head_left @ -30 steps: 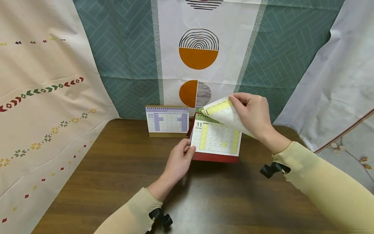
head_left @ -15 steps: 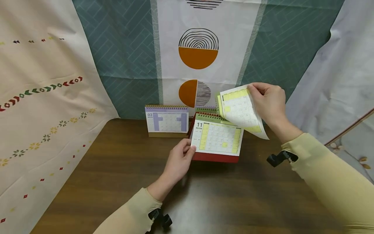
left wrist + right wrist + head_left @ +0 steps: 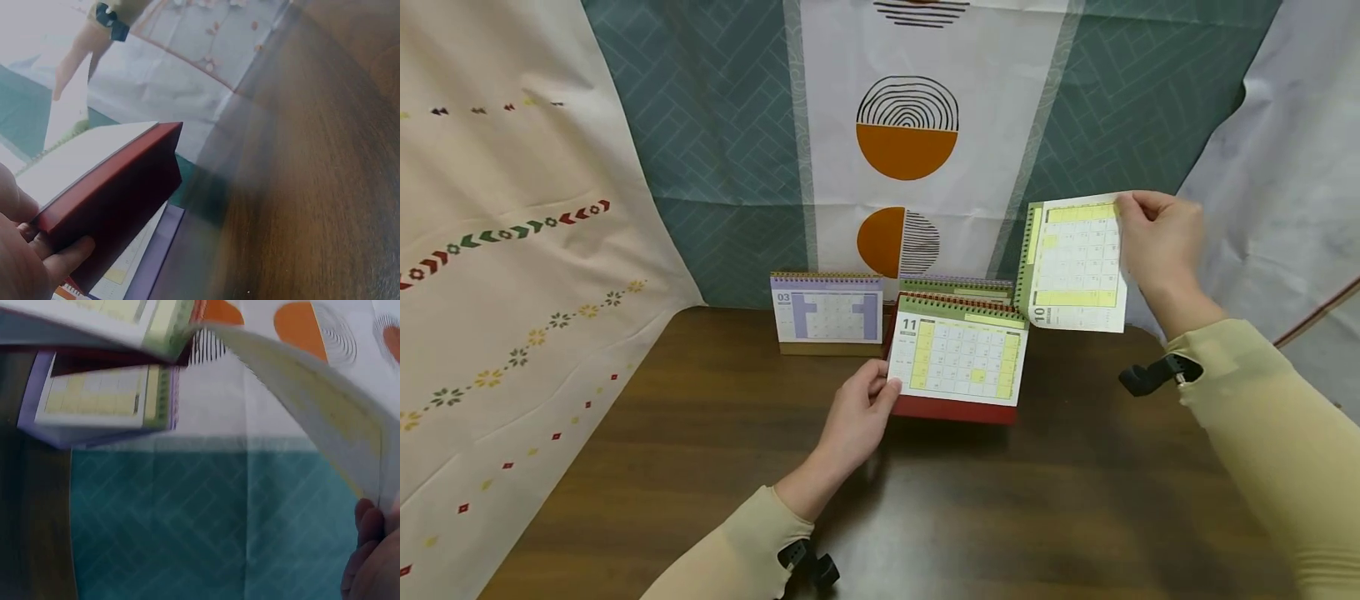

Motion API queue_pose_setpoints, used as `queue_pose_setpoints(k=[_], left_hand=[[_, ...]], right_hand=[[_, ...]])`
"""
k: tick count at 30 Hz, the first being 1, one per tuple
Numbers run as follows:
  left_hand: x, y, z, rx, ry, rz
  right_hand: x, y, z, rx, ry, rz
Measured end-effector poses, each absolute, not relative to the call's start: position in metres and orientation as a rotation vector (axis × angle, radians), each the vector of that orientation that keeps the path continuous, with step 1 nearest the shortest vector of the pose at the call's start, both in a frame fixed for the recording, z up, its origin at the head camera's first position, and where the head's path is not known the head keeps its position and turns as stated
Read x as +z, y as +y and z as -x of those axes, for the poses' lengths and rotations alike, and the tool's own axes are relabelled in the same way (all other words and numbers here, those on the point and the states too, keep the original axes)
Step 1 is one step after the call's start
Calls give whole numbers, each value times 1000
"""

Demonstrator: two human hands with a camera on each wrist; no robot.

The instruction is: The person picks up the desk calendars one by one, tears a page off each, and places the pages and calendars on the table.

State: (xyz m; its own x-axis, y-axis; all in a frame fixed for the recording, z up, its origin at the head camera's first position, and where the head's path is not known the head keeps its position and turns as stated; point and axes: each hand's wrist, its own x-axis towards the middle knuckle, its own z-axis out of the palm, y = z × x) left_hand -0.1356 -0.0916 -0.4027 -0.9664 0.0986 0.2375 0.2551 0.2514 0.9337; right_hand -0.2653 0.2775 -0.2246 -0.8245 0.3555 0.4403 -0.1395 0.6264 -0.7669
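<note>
My left hand (image 3: 853,417) grips the lower left corner of a red-based desk calendar (image 3: 958,358), its top sheet marked 11; thumb in front, fingers under the red base (image 3: 119,181) in the left wrist view. My right hand (image 3: 1161,237) pinches a calendar page (image 3: 1078,258) by its far edge, up and to the right of the calendar. The page is turned sideways, marked 10, with a green strip of binding holes along its left edge. Its lower left corner meets the right end of the spiral binding (image 3: 966,305). In the right wrist view the page (image 3: 337,409) bends toward my fingers.
A purple-and-white desk calendar (image 3: 827,312) marked 03 stands to the left on the wooden table (image 3: 700,450). Behind the red-based one stands another calendar (image 3: 100,400) with a purple base. A patterned cloth (image 3: 722,167) hangs at the back.
My right hand has moved right and slightly up with the page, whose binding edge has come off most of the spiral and swung upright. My left hand keeps its hold on the calendar.
</note>
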Motion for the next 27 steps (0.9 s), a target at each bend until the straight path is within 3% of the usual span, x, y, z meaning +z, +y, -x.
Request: queue_pose_setpoints(k=[14,27], left_hand=[[-404,-89,135,-1803,-2370,364],[-396,-85,128,-1775,-2406,422]], right_hand=[[-233,318,276,1076,-2373,391],[-238,328,289,960,-2526,504]])
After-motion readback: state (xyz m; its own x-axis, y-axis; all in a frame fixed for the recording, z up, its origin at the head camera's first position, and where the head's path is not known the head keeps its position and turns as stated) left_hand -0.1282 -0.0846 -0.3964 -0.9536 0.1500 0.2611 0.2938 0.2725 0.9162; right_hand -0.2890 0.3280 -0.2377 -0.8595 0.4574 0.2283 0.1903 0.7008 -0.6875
